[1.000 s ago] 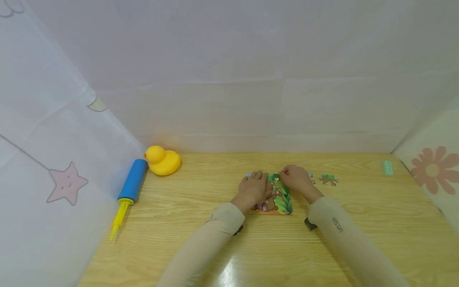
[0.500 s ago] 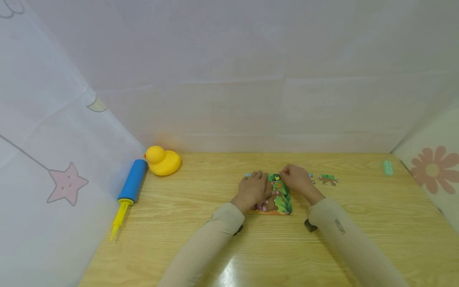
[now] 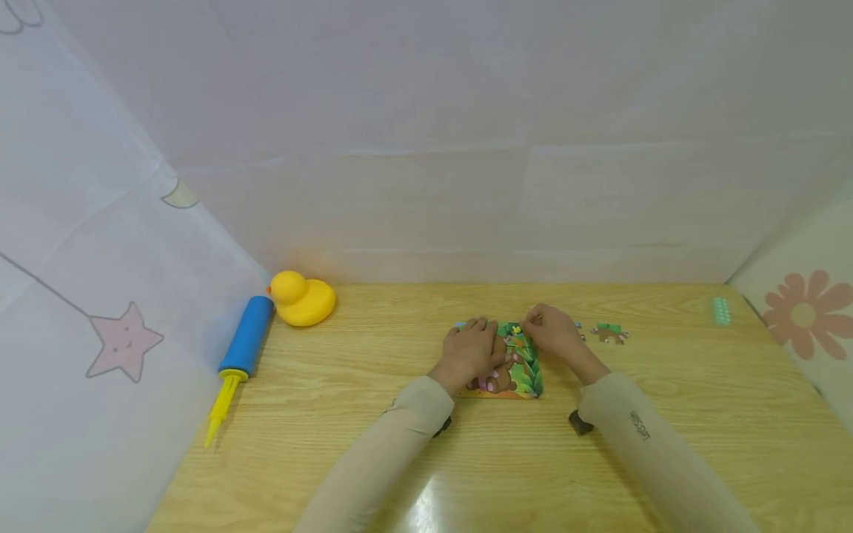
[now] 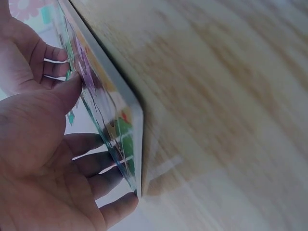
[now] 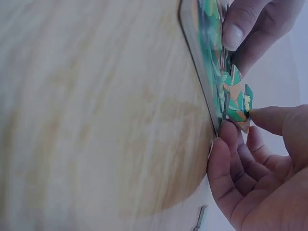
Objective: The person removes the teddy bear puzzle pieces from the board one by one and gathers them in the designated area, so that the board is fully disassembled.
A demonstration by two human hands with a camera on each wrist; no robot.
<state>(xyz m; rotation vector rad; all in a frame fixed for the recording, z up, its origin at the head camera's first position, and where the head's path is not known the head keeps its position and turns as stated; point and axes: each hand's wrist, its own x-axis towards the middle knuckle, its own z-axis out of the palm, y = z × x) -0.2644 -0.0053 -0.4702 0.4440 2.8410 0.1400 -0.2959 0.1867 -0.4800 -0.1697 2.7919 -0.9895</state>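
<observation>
A jigsaw puzzle (image 3: 526, 377) with a brown bear among green leaves lies on the wooden table in the head view. My left hand (image 3: 469, 352) rests across its left part, fingers fairly straight, hiding much of the picture. In the left wrist view, those fingertips (image 4: 120, 207) touch the puzzle's surface and edge. At the upper right corner, my right hand (image 3: 552, 331) pinches a green and orange puzzle piece (image 5: 239, 101) between thumb and finger. The right wrist view shows this piece tilted up from the board; whether its inner edge touches cannot be told.
Loose puzzle pieces (image 3: 609, 333) lie right of the right hand. A yellow rubber duck (image 3: 303, 298) and a blue and yellow hand pump (image 3: 245, 340) are at the left. A small pale green object (image 3: 721, 312) sits near the back right corner. A light cloth wall (image 3: 426, 215) stands behind.
The right hand has shifted very slightly, its fingers changing their pose at the puzzle's corner, and its forearm has edged right. The left hand stays where it was.
</observation>
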